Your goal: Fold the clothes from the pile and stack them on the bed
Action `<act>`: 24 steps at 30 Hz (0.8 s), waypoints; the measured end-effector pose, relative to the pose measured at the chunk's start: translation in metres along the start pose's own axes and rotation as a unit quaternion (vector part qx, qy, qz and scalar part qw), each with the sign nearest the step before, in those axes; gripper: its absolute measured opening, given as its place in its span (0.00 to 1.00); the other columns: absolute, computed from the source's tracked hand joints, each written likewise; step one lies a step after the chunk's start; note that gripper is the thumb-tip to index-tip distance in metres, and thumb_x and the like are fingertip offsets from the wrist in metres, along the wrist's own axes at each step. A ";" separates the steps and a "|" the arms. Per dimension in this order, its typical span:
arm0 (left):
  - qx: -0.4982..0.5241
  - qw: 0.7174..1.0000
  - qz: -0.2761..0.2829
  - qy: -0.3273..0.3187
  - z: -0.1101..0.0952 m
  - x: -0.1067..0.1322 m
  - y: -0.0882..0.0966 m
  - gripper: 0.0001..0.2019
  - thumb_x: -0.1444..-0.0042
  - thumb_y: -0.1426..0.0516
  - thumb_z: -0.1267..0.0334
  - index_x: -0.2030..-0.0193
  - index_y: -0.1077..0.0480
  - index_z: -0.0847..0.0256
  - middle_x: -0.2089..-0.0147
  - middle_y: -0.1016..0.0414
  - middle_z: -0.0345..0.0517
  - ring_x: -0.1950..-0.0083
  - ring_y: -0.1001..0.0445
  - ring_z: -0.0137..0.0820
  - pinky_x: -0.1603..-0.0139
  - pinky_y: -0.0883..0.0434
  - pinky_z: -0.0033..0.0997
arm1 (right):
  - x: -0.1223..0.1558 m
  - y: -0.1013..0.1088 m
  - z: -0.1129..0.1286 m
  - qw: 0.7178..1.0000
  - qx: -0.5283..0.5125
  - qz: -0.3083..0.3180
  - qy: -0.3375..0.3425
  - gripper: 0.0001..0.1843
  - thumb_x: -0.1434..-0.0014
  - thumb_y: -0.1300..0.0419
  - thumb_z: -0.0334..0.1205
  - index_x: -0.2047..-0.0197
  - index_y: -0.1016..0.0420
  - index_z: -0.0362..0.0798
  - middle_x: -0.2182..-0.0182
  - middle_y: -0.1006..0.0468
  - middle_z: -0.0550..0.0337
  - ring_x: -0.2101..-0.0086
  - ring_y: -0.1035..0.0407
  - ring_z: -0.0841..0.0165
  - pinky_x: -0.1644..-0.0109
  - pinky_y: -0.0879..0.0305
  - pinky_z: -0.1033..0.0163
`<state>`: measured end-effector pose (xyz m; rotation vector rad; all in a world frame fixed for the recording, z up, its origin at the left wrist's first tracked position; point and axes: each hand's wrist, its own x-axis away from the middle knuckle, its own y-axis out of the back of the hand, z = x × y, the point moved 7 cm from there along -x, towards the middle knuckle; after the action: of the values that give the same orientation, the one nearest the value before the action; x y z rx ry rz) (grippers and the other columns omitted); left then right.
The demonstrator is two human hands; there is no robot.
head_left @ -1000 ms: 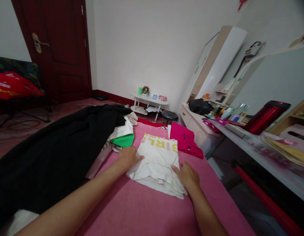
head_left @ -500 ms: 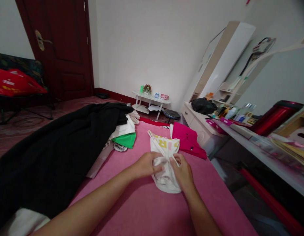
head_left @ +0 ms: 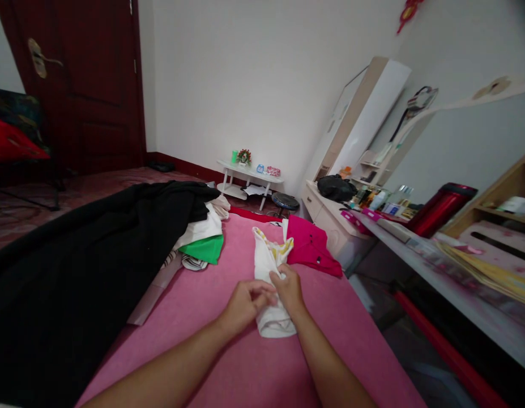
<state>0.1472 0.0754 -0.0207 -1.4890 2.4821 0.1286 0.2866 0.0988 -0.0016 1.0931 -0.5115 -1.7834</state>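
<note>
A white T-shirt (head_left: 265, 259) with yellow and pink lettering lies bunched into a narrow strip on the pink bed cover (head_left: 228, 362). My left hand (head_left: 245, 304) is closed, pinching the shirt's near end from the left. My right hand (head_left: 289, 289) grips the same bundle from the right, fingers curled round the cloth. Both hands touch each other over the shirt.
A black garment (head_left: 75, 249) covers the bed's left side, with green (head_left: 205, 248) and white clothes beside it. A folded magenta shirt (head_left: 308, 246) lies just beyond the hands. A cluttered desk (head_left: 415, 243) with a red flask (head_left: 440, 208) runs along the right. A small white table (head_left: 249, 175) stands by the far wall.
The shirt lay flat under both spread hands a second ago. Both hands have since drawn together and gathered it into a narrow bundle.
</note>
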 end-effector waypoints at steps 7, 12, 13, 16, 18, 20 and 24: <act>0.017 0.973 -0.229 0.021 0.020 -0.017 0.068 0.11 0.46 0.47 0.58 0.63 0.31 0.63 0.72 0.27 0.43 0.73 0.30 0.28 0.69 0.33 0.27 | -0.040 0.084 0.003 0.990 0.027 -0.108 0.082 0.13 0.45 0.48 0.40 0.77 0.48 0.53 0.73 0.36 0.61 0.67 0.37 0.63 0.59 0.40 0.60; -0.068 0.989 -0.128 0.013 0.018 -0.020 0.044 0.10 0.45 0.49 0.61 0.65 0.28 0.64 0.72 0.25 0.44 0.69 0.26 0.31 0.65 0.33 0.28 | -0.126 0.140 -0.011 0.954 0.170 -0.194 0.152 0.06 0.48 0.46 0.38 0.74 0.41 0.51 0.71 0.35 0.61 0.67 0.38 0.65 0.60 0.44 0.62; -0.076 0.990 -0.121 0.017 0.018 -0.021 0.042 0.10 0.44 0.49 0.61 0.65 0.28 0.64 0.72 0.25 0.43 0.69 0.26 0.32 0.65 0.33 0.28 | -0.143 0.143 -0.018 0.949 0.198 -0.196 0.150 0.05 0.48 0.46 0.38 0.73 0.39 0.50 0.70 0.33 0.60 0.66 0.38 0.65 0.60 0.44 0.62; -0.098 0.988 -0.115 0.021 0.021 -0.022 0.041 0.11 0.44 0.50 0.62 0.65 0.27 0.64 0.73 0.26 0.43 0.69 0.27 0.31 0.66 0.33 0.28 | -0.183 0.133 -0.049 0.948 0.258 -0.165 0.093 0.06 0.45 0.46 0.41 0.68 0.32 0.48 0.63 0.30 0.55 0.62 0.36 0.64 0.59 0.44 0.62; -0.117 0.987 -0.103 0.023 0.024 -0.023 0.041 0.12 0.44 0.50 0.63 0.65 0.27 0.63 0.73 0.25 0.43 0.70 0.27 0.31 0.67 0.34 0.27 | -0.193 0.107 -0.081 0.959 0.268 -0.095 0.011 0.09 0.44 0.46 0.42 0.64 0.29 0.46 0.59 0.29 0.52 0.59 0.35 0.63 0.58 0.43 0.62; -0.139 0.986 -0.087 0.032 0.027 -0.023 0.040 0.12 0.43 0.51 0.64 0.65 0.26 0.63 0.72 0.25 0.42 0.69 0.27 0.30 0.68 0.35 0.26 | -0.189 0.073 -0.114 0.964 0.259 -0.019 -0.064 0.10 0.45 0.43 0.41 0.63 0.26 0.45 0.58 0.28 0.51 0.60 0.33 0.63 0.59 0.42 0.63; -0.184 0.980 -0.062 0.045 0.031 -0.023 0.036 0.12 0.44 0.50 0.65 0.65 0.25 0.61 0.71 0.23 0.41 0.68 0.26 0.30 0.66 0.34 0.26 | -0.171 0.030 -0.153 0.967 0.228 0.014 -0.112 0.13 0.46 0.41 0.42 0.62 0.23 0.41 0.57 0.26 0.44 0.62 0.30 0.61 0.59 0.39 0.61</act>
<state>0.1312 0.1180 -0.0464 -1.8238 2.5256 0.5339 0.4575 0.2531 0.0196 1.1852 -1.1123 -1.8211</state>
